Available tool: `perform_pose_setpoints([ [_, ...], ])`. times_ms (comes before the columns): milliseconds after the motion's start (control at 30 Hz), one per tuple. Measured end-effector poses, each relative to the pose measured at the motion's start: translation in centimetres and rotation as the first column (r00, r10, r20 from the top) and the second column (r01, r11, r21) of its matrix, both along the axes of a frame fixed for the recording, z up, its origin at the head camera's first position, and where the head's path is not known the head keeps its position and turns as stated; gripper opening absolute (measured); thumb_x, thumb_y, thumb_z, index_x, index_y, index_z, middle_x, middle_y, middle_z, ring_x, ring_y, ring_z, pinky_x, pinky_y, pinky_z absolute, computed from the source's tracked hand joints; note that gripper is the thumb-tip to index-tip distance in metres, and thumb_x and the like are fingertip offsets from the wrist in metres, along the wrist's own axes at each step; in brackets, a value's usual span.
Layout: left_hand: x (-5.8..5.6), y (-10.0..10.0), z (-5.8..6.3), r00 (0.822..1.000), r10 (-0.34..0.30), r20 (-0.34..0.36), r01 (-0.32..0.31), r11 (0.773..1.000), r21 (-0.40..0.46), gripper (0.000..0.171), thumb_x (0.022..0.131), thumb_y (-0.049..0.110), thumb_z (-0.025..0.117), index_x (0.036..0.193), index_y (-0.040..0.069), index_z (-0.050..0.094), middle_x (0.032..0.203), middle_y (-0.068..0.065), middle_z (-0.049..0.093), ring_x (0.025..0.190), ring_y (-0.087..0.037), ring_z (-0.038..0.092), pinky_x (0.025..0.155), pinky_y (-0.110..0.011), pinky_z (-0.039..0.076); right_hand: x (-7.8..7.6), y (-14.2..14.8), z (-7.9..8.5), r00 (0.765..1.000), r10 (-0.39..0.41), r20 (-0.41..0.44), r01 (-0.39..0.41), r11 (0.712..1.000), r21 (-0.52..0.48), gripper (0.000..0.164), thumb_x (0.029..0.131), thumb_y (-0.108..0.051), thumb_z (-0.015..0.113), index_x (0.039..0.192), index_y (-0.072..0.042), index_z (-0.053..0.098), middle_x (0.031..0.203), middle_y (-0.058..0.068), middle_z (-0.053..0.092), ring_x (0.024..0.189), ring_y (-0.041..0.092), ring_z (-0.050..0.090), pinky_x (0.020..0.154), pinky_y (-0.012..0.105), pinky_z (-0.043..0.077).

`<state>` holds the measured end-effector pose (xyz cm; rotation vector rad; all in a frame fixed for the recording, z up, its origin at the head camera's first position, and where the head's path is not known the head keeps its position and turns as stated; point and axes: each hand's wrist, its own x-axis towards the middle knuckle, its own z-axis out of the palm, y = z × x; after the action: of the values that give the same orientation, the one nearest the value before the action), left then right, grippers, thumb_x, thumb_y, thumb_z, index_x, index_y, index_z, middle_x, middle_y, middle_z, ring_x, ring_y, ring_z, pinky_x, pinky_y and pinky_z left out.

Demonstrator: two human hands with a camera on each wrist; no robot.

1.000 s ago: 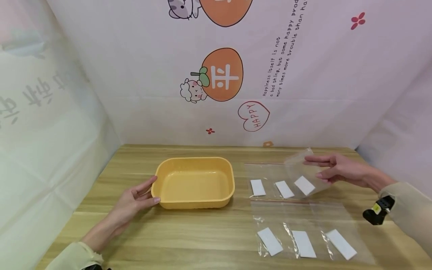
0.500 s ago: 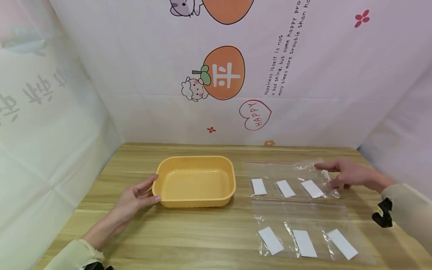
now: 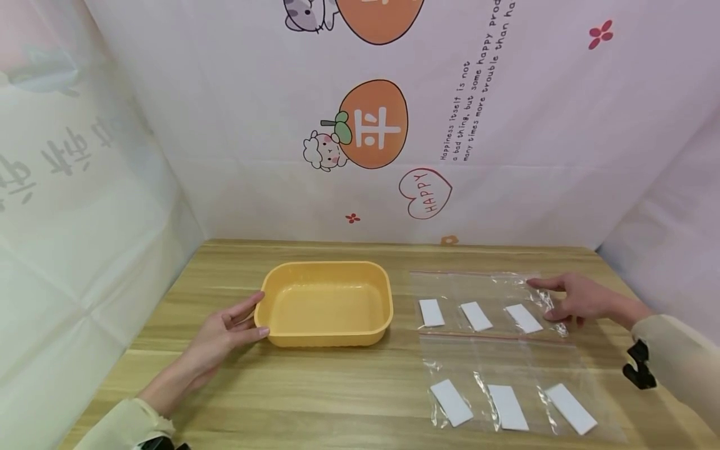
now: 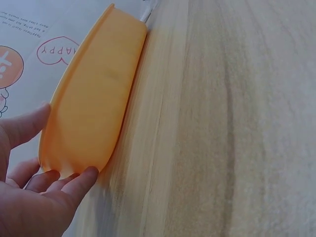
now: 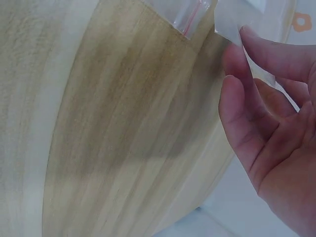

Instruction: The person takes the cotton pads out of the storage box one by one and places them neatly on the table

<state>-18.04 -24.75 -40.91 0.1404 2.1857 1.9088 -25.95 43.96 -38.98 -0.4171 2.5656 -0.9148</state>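
A yellow plastic basin (image 3: 326,306) stands on the table, nothing inside it. My left hand (image 3: 225,328) grips its left end, thumb near the front corner and fingers along the side; the left wrist view shows the fingertips (image 4: 89,174) against its outer wall. To the right lie clear zip bags in two overlapping rows, each white card showing through the plastic. My right hand (image 3: 582,299) holds the right edge of the back row's rightmost zip bag (image 3: 520,290), which contains a white card (image 3: 524,319). In the right wrist view, the bag's edge passes among the fingers (image 5: 247,106).
The front row has three white cards, including a left card (image 3: 452,402), a middle card (image 3: 508,407) and a right card (image 3: 570,408). A printed white cloth (image 3: 253,156) hangs behind the wooden table (image 3: 315,400) and along both sides.
My right hand has lowered the rightmost back bag from a raised, tilted position to flat beside the others, then shifted it slightly right and nearer. My left hand stays on the basin.
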Motion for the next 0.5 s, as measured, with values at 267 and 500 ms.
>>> perform_pose_setpoints([
  [267, -0.10, 0.06, -0.01, 1.000, 0.007, 0.004, -0.007, 1.000, 0.004, 0.084, 0.096, 0.013, 0.079, 0.165, 0.006, 0.032, 0.171, -0.017, 0.022, 0.149, -0.040, 0.035, 0.112, -0.031, 0.041, 0.19, -0.18, -0.21, 1.000, -0.025, -0.015, 0.026, 0.999, 0.033, 0.086, 0.088, -0.004, 0.083, 0.157, 0.010, 0.034, 0.061, 0.009, 0.064, 0.048, 0.018, 0.054, 0.043, 0.033, 0.051],
  [500, 0.01, 0.28, 0.03, 0.999, 0.052, 0.001, -0.052, 0.994, 0.096, 0.082, 0.099, 0.005, 0.073, 0.166, 0.001, 0.026, 0.171, -0.018, 0.022, 0.154, -0.037, 0.028, 0.109, -0.024, 0.042, 0.71, 0.09, -0.17, 0.992, -0.043, -0.120, 0.050, 0.997, 0.054, 0.081, 0.084, -0.012, 0.087, 0.153, 0.008, 0.048, 0.144, 0.049, 0.043, 0.044, 0.013, 0.046, 0.039, 0.031, 0.044],
])
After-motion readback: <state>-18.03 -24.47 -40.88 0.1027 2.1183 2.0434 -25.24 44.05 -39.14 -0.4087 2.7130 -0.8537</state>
